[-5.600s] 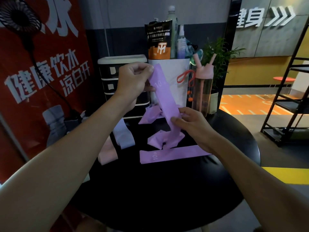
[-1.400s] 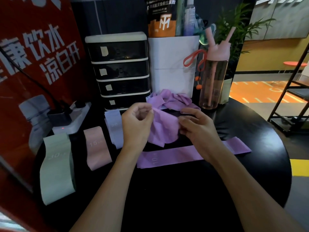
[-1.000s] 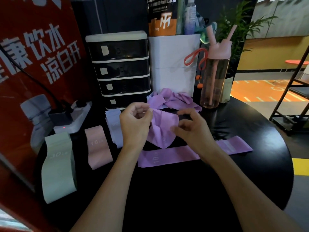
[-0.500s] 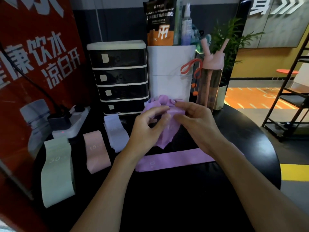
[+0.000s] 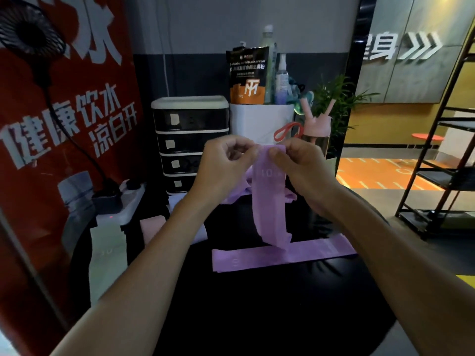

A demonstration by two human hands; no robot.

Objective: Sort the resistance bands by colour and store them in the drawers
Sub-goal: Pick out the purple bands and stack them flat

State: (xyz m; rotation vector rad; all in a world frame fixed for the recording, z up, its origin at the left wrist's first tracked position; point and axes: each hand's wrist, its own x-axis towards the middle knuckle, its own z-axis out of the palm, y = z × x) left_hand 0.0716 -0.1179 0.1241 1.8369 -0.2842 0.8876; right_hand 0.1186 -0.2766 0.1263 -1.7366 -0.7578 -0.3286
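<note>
Fingers (image 5: 248, 154) of the left hand (image 5: 226, 165) and right hand (image 5: 300, 165) pinch the top edge of a purple band (image 5: 270, 201) printed "10", hanging over the black counter (image 5: 257, 317). A red banner (image 5: 64, 124) reads "健康饮水 凉白开". The drawer unit (image 5: 190, 140) has four drawers, each with a paper tag. On the counter lie one green band (image 5: 108, 253), one flat purple band (image 5: 257, 258) and one pink band (image 5: 151, 226). A pouch (image 5: 248, 75) reads "vitamin powder".

The right forearm (image 5: 380, 247) hides one end of the flat purple band (image 5: 270, 256).
</note>
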